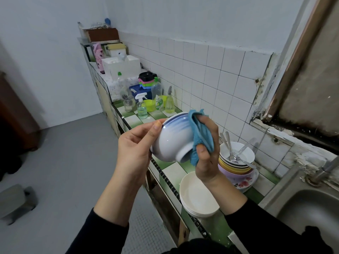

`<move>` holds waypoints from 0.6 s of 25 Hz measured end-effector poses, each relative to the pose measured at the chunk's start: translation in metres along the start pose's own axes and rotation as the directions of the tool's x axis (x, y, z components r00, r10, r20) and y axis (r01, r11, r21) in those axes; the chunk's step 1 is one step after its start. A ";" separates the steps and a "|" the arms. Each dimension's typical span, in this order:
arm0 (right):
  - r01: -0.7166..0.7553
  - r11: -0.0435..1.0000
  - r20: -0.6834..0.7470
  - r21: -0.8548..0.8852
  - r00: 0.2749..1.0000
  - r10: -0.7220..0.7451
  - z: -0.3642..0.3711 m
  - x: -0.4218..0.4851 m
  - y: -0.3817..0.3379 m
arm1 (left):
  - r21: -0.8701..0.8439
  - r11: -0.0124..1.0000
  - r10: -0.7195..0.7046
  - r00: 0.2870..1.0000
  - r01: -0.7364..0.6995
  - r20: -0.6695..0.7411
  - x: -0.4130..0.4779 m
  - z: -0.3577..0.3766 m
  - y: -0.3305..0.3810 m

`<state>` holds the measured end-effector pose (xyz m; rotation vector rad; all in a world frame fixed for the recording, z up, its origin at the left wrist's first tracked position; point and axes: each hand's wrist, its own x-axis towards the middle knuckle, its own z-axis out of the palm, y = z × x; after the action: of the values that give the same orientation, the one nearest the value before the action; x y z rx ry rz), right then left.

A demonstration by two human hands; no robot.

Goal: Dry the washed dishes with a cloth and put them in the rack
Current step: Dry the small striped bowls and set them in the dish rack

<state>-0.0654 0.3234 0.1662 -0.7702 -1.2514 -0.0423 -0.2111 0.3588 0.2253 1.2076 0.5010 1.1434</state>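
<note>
A white bowl with blue stripes near its rim (172, 138) is held in the air above the counter, tipped on its side with its foot toward me. My left hand (135, 149) grips it by the rim and left side. My right hand (207, 154) presses a blue cloth (200, 132) against the bowl's right side and foot. Below them, a stack of white plates (196, 197) sits at the counter's front edge. A pile of bowls (238, 165) with several forks and spoons on top stands behind my right hand. A wire rack (100, 25) shows far back on top of a shelf.
The green and white tiled counter (172, 171) runs along the tiled wall. Spray bottles and soap bottles (156, 99) crowd its far part, with white boxes behind. A steel sink (308, 208) and tap (326, 169) are at the right. Grey floor lies to the left.
</note>
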 end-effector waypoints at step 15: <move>0.097 0.971 0.123 -0.216 0.990 -0.072 0.002 0.018 -0.023 | 0.191 0.931 -0.339 0.930 0.311 0.141 0.001 -0.013 -0.019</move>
<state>-0.0705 0.3136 0.1936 -0.9216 -1.4038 -0.2134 -0.2139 0.3670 0.2041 1.2964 0.6480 0.7168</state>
